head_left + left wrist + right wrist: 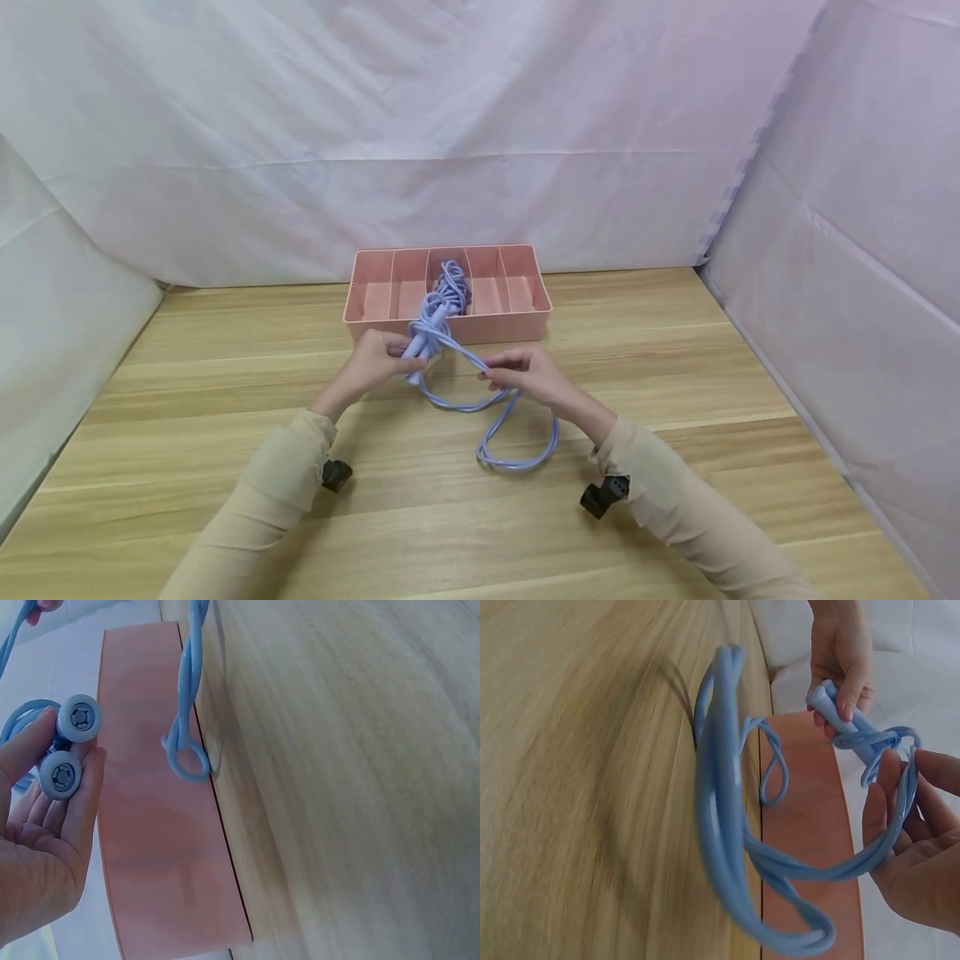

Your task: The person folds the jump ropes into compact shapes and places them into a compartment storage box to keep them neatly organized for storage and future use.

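Observation:
My left hand [375, 358] holds the two pale blue handles [79, 718] of a jump rope side by side, their round ends toward the left wrist camera. A turn of cord [866, 740] wraps around the handles. Between its thumb and fingers, my right hand [528, 373] pinches the doubled cord [467, 357], drawn out to the right of the handles. From there the loose cord [517, 464] hangs in loops in front of the right hand. Both hands are just in front of a pink divided box [498, 331].
In the box's middle compartment lies a bundled blue cord [453, 287], partly behind the held handles. The box stands on a wooden table [405, 525] near the back edge. White cloth [450, 200] hangs behind and at both sides. Black wrist cameras [337, 475] sit at the cuffs.

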{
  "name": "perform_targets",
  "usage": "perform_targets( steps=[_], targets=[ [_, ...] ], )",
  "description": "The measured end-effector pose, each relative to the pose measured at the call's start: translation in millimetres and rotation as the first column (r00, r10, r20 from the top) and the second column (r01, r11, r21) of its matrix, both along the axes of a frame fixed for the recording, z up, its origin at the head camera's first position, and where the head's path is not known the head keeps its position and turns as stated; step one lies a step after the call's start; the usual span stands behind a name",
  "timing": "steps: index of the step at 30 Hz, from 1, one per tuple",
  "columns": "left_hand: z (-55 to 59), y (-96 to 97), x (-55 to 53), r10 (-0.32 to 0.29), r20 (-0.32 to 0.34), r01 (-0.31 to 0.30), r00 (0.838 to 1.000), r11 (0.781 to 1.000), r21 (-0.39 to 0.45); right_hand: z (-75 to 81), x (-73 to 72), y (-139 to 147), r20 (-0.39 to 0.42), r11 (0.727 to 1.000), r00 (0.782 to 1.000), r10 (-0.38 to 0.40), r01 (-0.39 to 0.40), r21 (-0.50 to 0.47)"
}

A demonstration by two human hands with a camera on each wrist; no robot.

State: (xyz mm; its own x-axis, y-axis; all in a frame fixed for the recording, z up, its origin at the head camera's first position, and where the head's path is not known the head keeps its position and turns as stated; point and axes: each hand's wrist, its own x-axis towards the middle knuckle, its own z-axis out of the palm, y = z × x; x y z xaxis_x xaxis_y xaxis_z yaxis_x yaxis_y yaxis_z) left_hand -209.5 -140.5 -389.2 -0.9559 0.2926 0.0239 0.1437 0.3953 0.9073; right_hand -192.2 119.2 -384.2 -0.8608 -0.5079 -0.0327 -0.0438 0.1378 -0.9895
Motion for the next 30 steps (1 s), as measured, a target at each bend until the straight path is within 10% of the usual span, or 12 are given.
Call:
perform_targets(
  steps=[15, 30],
  targets=[
    [1.9, 1.2, -2.1, 0.048, 0.052, -0.058, 0.997, 0.980, 0.191, -16.0, -14.6, 19, 0.013, 0.992, 0.998, 0.064, -0.065, 0.111],
    [12.7, 0.4, 8.5, -0.078, 0.148, 0.032, 0.986, 0.956, 0.291, -16.6, -39.1, 28, -0.035, 0.960, 0.986, 0.165, -0.153, 0.236]
  ],
)
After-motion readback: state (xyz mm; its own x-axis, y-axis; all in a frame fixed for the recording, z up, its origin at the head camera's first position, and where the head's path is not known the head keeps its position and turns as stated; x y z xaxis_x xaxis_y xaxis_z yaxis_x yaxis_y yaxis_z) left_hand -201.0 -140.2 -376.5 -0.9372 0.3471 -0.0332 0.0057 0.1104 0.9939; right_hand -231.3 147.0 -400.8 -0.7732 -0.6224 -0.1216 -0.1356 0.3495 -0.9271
